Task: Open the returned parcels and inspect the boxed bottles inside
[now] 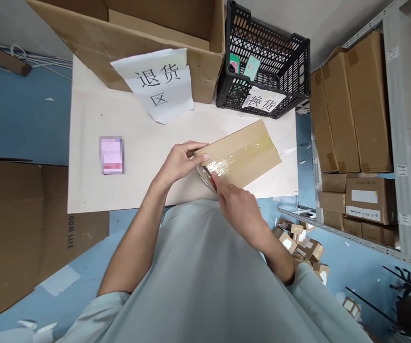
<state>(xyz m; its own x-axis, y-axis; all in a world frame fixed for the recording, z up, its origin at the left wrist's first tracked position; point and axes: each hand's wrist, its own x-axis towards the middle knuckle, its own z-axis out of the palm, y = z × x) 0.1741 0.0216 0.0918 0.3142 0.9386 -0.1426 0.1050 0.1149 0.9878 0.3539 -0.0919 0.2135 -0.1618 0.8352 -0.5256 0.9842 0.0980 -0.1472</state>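
Observation:
A flat cardboard box [251,150] with shiny clear tape along its top lies slanted on the white table. My left hand [182,161] grips its near left corner, thumb on top and fingers along the far side. In my right hand [239,207] is a cutter knife [212,180], mostly hidden by the fist, with a bit of red showing. Its dark blade meets the taped left end of the box. Loose clear tape [202,177] hangs from that end.
A large open carton [198,71] with a paper sign stands at the back, beside a black plastic crate [262,62] holding small packets. A blurred pink item [112,156] lies on the table [87,190] at left. Shelves of cartons [368,105] rise at right.

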